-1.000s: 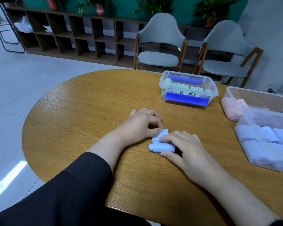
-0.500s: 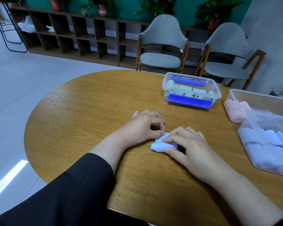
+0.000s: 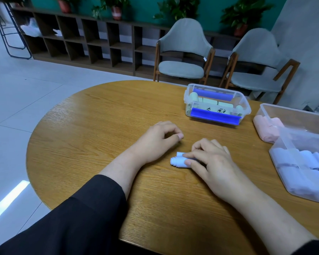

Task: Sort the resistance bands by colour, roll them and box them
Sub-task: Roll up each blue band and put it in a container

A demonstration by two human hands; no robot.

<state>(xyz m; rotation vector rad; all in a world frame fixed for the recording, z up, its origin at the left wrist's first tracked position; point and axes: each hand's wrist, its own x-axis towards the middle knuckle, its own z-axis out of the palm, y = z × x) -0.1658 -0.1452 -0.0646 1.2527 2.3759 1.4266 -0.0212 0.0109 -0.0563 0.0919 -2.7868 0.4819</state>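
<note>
On table (image 3: 99, 126): R hand (image 3: 210, 162) grips roll (image 3: 178, 161), axis approx left-right.

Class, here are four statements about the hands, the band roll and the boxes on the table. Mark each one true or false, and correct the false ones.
1. The right hand holds the pale blue rolled resistance band on the round wooden table. True.
2. The left hand grips that roll. False: it rests apart, empty.
3. The nearest clear plastic box holds pale blue rolls. True.
4. The clear box with blue clips contains pink rolls. False: cream-coloured ones.
</note>
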